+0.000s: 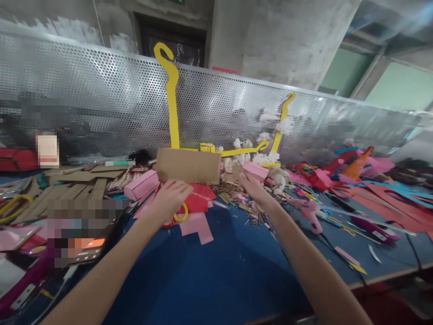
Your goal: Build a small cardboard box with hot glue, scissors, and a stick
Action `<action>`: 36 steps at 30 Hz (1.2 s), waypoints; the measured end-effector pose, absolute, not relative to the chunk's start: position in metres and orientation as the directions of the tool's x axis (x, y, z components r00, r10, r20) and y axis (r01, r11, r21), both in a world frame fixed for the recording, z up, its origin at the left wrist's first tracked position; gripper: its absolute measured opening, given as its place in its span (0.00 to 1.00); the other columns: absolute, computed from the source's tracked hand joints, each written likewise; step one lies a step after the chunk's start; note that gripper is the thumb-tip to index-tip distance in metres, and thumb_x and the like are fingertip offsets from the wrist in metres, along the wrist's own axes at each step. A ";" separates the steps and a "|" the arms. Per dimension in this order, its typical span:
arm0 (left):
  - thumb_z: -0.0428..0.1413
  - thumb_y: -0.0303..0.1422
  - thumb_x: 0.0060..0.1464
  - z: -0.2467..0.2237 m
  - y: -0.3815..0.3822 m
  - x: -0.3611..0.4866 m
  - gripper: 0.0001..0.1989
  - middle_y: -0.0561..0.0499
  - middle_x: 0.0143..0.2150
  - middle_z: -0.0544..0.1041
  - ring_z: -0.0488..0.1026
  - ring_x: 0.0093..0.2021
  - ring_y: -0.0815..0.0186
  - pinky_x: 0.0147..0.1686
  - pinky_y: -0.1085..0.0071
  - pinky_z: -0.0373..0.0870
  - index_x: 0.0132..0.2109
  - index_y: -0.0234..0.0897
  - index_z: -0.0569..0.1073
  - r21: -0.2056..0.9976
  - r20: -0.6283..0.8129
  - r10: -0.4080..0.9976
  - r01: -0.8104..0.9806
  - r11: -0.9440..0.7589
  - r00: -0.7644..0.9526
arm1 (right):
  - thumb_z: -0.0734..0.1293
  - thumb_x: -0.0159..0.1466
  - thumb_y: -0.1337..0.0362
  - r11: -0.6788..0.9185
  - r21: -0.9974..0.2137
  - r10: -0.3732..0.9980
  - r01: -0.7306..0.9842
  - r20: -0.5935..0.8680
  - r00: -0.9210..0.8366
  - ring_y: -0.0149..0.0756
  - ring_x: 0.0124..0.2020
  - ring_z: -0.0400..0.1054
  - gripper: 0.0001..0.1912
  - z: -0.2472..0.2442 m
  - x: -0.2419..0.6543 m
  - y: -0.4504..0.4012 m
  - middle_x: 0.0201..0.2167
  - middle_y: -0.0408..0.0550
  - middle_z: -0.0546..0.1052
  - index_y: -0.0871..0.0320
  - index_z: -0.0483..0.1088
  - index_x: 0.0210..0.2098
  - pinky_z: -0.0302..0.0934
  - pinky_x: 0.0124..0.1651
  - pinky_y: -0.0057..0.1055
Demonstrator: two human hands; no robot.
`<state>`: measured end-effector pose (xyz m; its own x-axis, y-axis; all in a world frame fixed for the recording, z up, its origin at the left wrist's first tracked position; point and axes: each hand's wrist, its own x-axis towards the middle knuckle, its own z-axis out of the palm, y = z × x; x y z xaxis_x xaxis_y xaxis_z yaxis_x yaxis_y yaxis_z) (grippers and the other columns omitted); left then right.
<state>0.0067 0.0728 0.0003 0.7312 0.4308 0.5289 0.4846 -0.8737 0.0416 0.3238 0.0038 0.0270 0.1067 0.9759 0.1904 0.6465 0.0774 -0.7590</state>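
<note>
My left hand reaches over red paper in front of an upright brown cardboard piece. Its fingers are stretched forward and slightly bent, with no held thing visible. Just below it are a yellow ring handle and a pink paper cutout. My right hand has its fingers extended beside a small pink paper box; whether they touch it is unclear. Shredded cardboard scraps lie between the hands. A longer pink paper box rests left of the cardboard.
Tall yellow hooked strips rise behind the cardboard, near white fluffy tufts. A pink glue gun with a cord lies at right, beyond it a purple tool. Cardboard strips cover the left side. A perforated metal screen stands behind.
</note>
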 end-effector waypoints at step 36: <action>0.58 0.39 0.61 0.054 0.069 0.087 0.15 0.45 0.45 0.85 0.81 0.43 0.56 0.48 0.62 0.75 0.50 0.38 0.80 0.657 0.446 0.656 0.275 -0.702 0.609 | 0.68 0.68 0.49 0.345 -0.936 0.932 0.072 0.350 0.097 0.28 0.20 0.65 0.16 -0.021 0.293 0.001 0.28 0.39 0.76 0.54 0.66 0.37 0.63 0.26 0.28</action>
